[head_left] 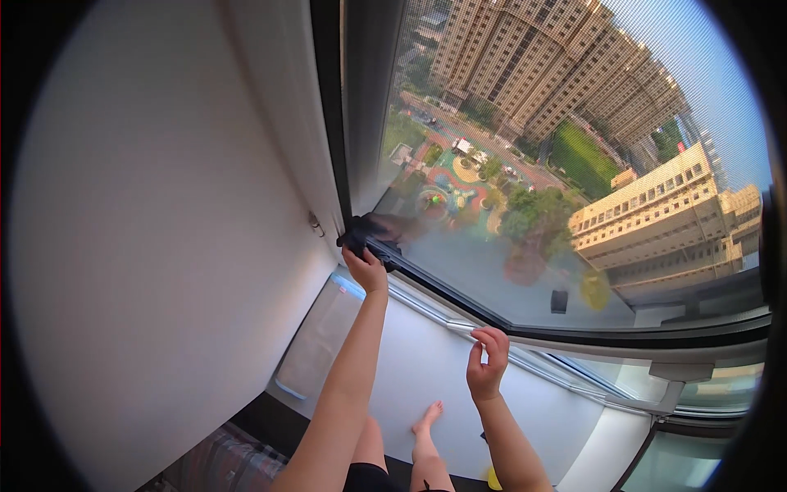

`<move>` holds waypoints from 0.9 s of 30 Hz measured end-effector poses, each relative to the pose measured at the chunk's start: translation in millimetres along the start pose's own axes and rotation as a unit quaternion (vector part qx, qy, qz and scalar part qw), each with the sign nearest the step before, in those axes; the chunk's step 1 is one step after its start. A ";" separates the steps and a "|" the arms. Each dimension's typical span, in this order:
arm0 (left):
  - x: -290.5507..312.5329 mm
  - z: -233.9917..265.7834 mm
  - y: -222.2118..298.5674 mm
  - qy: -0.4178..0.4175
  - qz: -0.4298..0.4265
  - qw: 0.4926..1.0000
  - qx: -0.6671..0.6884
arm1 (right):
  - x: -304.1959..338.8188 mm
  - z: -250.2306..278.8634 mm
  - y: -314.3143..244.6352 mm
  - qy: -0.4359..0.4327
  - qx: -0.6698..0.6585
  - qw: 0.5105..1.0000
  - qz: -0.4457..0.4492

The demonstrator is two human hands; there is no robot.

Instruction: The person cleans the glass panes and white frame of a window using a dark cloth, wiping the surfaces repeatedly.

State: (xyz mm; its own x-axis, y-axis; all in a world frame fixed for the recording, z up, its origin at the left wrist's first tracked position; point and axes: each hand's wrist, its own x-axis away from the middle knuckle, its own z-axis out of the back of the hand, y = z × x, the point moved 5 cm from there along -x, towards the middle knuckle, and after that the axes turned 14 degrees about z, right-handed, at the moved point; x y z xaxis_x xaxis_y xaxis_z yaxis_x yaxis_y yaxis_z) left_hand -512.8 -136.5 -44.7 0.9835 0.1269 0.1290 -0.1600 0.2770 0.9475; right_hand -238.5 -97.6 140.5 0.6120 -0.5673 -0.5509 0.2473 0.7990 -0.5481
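Dark cloth sits bunched at the lower left corner of the window frame, where the black frame meets the white wall. Your left hand reaches up and grips that cloth from below, fingers closed around it and pressed against the frame. Your right hand hangs lower, near the white sill, its thumb and fingertips curled loosely together with nothing visible between them. Your bare foot rests on the sill below.
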 end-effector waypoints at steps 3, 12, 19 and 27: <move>17.2 -6.2 0.9 -0.011 0.058 0.998 -0.008 | 5.0 23.4 11.0 0.000 -0.004 1.000 0.016; 248.9 -37.6 -16.9 -0.096 0.057 0.994 0.002 | 48.0 87.0 36.2 -0.031 0.007 0.999 0.023; 244.9 -43.4 -20.5 -0.193 0.217 0.955 0.059 | 57.7 89.3 39.0 -0.026 0.006 1.000 0.002; 30.6 29.9 107.6 0.025 -0.054 0.991 0.121 | 32.1 64.5 17.2 -0.012 -0.032 0.999 0.001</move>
State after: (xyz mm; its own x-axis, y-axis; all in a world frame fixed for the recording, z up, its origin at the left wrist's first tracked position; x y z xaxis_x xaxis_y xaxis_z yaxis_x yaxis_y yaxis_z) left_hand -497.5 -131.3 70.0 0.9873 0.1582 0.0142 -0.0233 0.0557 0.9982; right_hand -166.1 -89.2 153.9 0.6314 -0.5596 -0.5369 0.1970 0.7853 -0.5869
